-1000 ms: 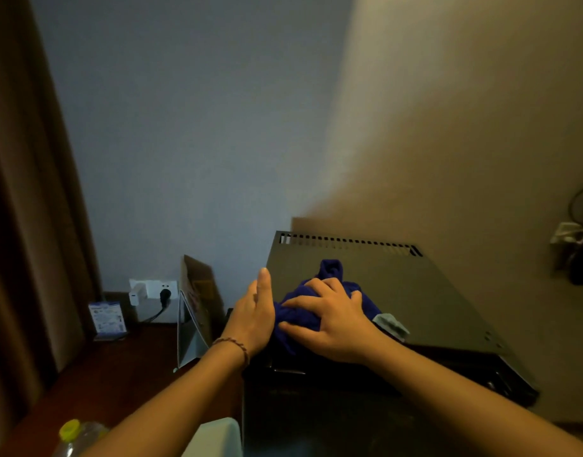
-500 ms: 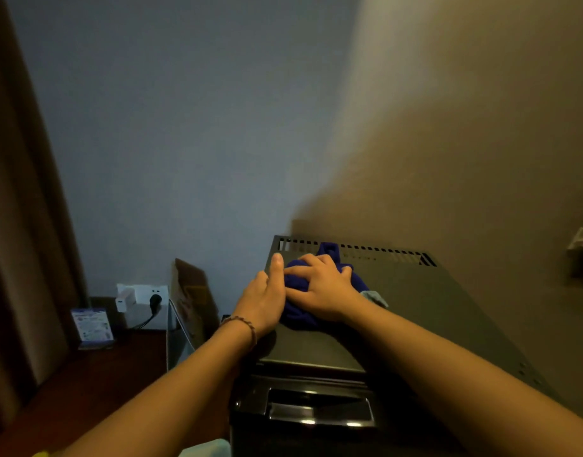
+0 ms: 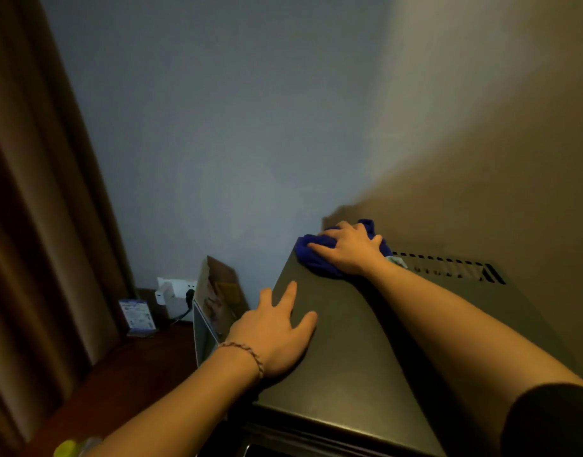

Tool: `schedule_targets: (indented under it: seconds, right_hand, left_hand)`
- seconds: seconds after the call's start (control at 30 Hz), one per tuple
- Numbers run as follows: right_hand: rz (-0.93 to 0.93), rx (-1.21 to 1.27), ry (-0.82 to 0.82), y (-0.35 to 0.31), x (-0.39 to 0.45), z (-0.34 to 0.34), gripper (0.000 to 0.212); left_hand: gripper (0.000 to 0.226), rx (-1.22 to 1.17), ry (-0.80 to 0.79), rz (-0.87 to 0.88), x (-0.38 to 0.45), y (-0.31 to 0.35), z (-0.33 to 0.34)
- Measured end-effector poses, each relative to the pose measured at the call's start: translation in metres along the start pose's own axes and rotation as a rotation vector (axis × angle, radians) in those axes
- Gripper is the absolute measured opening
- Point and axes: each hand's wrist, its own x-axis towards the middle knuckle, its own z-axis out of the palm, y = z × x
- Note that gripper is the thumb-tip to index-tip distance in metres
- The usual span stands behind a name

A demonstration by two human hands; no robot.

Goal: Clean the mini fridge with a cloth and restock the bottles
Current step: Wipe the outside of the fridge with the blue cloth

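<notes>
The dark mini fridge (image 3: 366,341) fills the lower right; I look down on its flat top. A bunched blue cloth (image 3: 311,258) lies at the top's far left corner. My right hand (image 3: 349,253) presses down on the cloth with fingers spread over it. My left hand (image 3: 273,334) rests flat on the fridge top near its left edge, holding nothing. A bottle with a yellow cap (image 3: 66,448) peeks in at the bottom left. The fridge door and inside are out of sight.
Vent slots (image 3: 448,265) run along the back of the fridge top. Left of the fridge, a leaning board (image 3: 214,298) stands on a dark wooden desk (image 3: 118,374). A wall socket with plugs (image 3: 176,291) and a small card (image 3: 137,316) sit behind. A brown curtain (image 3: 36,225) hangs left.
My right hand has pushed the cloth from the middle of the fridge top to its far left corner. My left hand left the cloth and now lies flat nearer the front.
</notes>
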Motion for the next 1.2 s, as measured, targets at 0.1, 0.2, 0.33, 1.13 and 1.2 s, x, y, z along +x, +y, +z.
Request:
schedule_targets:
  seconds: [0.1, 0.2, 0.33, 1.13, 1.2]
  right_hand:
    - [0.021, -0.003, 0.007, 0.012, 0.0, -0.003, 0.06]
    - [0.051, -0.006, 0.021, 0.024, -0.007, -0.008, 0.056]
    - [0.11, -0.04, 0.055, 0.046, -0.027, -0.017, 0.054]
    - [0.013, -0.094, 0.121, 0.004, -0.303, -0.05, 0.067]
    - [0.013, -0.121, 0.109, 0.003, -0.296, -0.049, 0.068]
  left_hand:
    - [0.074, 0.009, -0.001, 0.001, -0.004, 0.002, -0.002]
    - [0.074, 0.019, -0.003, -0.008, -0.006, 0.002, -0.002]
    - [0.074, 0.011, 0.001, -0.003, -0.008, 0.002, -0.003]
    - [0.069, 0.181, 0.067, 0.235, -0.01, 0.004, 0.001]
    - [0.065, 0.262, 0.036, 0.286, -0.002, 0.007, -0.001]
